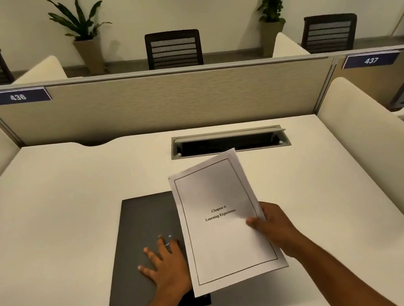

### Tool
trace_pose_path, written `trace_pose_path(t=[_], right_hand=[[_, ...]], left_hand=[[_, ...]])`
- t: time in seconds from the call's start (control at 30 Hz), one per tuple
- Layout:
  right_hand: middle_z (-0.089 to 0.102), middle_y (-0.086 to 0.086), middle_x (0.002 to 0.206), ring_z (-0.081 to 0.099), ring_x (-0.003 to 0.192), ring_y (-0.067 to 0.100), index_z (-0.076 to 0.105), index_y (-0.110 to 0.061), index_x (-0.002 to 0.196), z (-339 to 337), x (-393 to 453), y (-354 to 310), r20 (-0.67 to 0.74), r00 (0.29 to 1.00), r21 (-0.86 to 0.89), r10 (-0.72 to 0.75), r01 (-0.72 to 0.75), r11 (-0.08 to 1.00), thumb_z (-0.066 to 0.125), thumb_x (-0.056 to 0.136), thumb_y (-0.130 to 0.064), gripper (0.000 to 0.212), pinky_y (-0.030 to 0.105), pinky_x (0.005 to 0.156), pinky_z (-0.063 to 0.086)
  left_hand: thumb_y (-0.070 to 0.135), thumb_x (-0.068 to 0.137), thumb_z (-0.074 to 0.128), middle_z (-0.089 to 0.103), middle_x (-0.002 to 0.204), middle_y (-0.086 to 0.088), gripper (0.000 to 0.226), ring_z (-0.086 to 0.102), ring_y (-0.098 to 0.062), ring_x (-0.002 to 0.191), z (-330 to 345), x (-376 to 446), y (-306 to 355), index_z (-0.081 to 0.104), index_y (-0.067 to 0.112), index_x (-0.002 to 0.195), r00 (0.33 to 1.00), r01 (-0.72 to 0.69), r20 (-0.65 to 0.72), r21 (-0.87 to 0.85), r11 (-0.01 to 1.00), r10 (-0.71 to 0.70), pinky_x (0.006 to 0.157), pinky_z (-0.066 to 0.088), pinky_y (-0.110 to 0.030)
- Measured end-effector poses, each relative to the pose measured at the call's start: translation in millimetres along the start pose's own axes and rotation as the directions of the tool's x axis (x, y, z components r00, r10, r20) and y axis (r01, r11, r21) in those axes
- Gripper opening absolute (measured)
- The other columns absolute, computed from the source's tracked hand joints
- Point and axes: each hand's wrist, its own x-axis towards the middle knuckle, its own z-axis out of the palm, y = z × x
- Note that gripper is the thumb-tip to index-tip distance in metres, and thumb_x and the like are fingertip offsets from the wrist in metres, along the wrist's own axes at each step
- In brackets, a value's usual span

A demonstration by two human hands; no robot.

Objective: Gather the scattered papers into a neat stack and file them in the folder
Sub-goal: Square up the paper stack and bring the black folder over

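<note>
Office desk below placards "436", "437", left hand flat on black folder, right hand pinching "Chapter 6 Learning Experience" papers

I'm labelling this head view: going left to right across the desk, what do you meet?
Black folder → left hand flat on it → papers → right hand gripping their edge.

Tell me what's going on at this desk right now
A person is filing papers at a white desk. The right hand pinches a stack of papers by its right edge and holds it over the right side of a closed black folder; the top sheet reads "Chapter 6 Learning Experience". The left hand rests flat on the folder, fingers spread. The papers are not yet inside.
</note>
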Motion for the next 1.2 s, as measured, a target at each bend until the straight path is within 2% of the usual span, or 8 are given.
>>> trace_pose_path(t=[0.27,0.6,0.73,0.8,0.9,0.97,1.07,1.2], right_hand=[[0.074,-0.003,0.104,0.069,0.094,0.017,0.071,-0.021,0.116,-20.3,-3.2,20.9,-0.071,0.996,-0.215,0.055,-0.069,0.974,0.069,0.089,-0.011,0.028,0.027,0.073,0.051],[0.076,-0.001,0.108,0.072,0.098,0.021,0.071,-0.019,0.118,-14.7,-19.8,66.1,-0.077,0.982,-0.073,0.17,-0.176,0.982,0.069,0.09,-0.005,0.032,0.041,0.089,0.059],[0.077,-0.002,0.108,0.073,0.097,0.018,0.071,-0.022,0.115,-11.2,-22.9,77.1,-0.084,0.972,0.02,0.219,-0.218,0.976,0.069,0.091,-0.004,0.03,0.04,0.089,0.06],[0.077,-0.004,0.108,0.074,0.097,0.017,0.071,-0.021,0.116,-11.7,-21.5,77.4,-0.078,0.971,0.047,0.227,-0.224,0.973,0.069,0.091,-0.003,0.031,0.036,0.085,0.06],[0.079,-0.006,0.102,0.074,0.096,0.017,0.071,-0.02,0.116,-15.1,-18.9,73.9,-0.07,0.967,0.074,0.244,-0.239,0.968,0.068,0.092,-0.002,0.03,0.031,0.08,0.059],[0.079,-0.006,0.102,0.076,0.095,0.018,0.071,-0.019,0.115,-17.0,-17.5,68.7,-0.052,0.968,0.12,0.245,-0.237,0.964,0.066,0.093,-0.001,0.029,0.028,0.076,0.058],[0.08,0.001,0.104,0.077,0.093,0.021,0.071,-0.017,0.116,-18.7,-16.5,56.4,-0.011,0.967,0.223,0.256,-0.247,0.943,0.066,0.093,-0.002,0.028,0.028,0.073,0.059],[0.078,0.007,0.11,0.076,0.099,0.028,0.07,-0.014,0.119,-15.0,-13.8,36.1,0.047,0.973,0.299,0.227,-0.23,0.926,0.067,0.093,-0.003,0.028,0.038,0.081,0.06]], left_hand=[[0.076,0.07,0.055,-0.01,0.163,-0.01,0.107,-0.016,-0.051,0.144,-2.8,-5.1,-2.4,0.01,0.024,0.152,0.999,-0.038,0.024,-0.088,0.995,0.041,0.106,-0.001,-0.076],[0.001,0.089,0.062,-0.019,0.16,-0.02,0.078,0.014,-0.054,0.143,-20.4,-20.7,27.7,0.017,0.025,0.147,0.993,-0.117,-0.023,-0.151,0.982,0.115,0.111,0.03,-0.064],[-0.008,0.088,0.059,-0.02,0.161,-0.013,0.095,0.053,-0.039,0.125,-29.6,-24.8,12.0,0.011,0.039,0.154,0.969,-0.241,-0.129,-0.287,0.927,0.212,0.087,0.056,-0.03],[-0.009,0.09,0.055,-0.012,0.163,-0.012,0.088,0.062,-0.026,0.11,-34.6,-26.2,5.2,0.016,0.037,0.154,0.96,-0.269,-0.167,-0.324,0.907,0.225,0.074,0.053,-0.017],[-0.006,0.095,0.049,0.031,0.156,-0.016,0.059,0.056,-0.016,0.119,-41.0,-26.6,-4.0,0.033,0.011,0.15,0.97,-0.225,-0.195,-0.472,0.852,0.148,0.091,0.049,-0.012],[-0.007,0.096,0.046,0.053,0.135,-0.013,0.05,0.057,-0.004,0.091,-43.3,-27.3,-10.6,0.04,0.005,0.144,0.967,-0.225,-0.228,-0.559,0.798,0.112,0.071,0.048,-0.003],[-0.003,0.096,0.046,0.06,0.122,-0.008,0.05,0.059,-0.009,0.077,-46.3,-30.4,-19.8,0.041,0.009,0.144,0.968,-0.218,-0.239,-0.645,0.732,0.078,0.059,0.051,-0.01],[0.006,0.099,0.048,0.056,0.137,-0.003,0.047,0.062,-0.008,0.101,-51.5,-27.6,-28.3,0.044,0.012,0.145,0.963,-0.234,-0.259,-0.655,0.719,0.077,0.083,0.053,-0.015]])
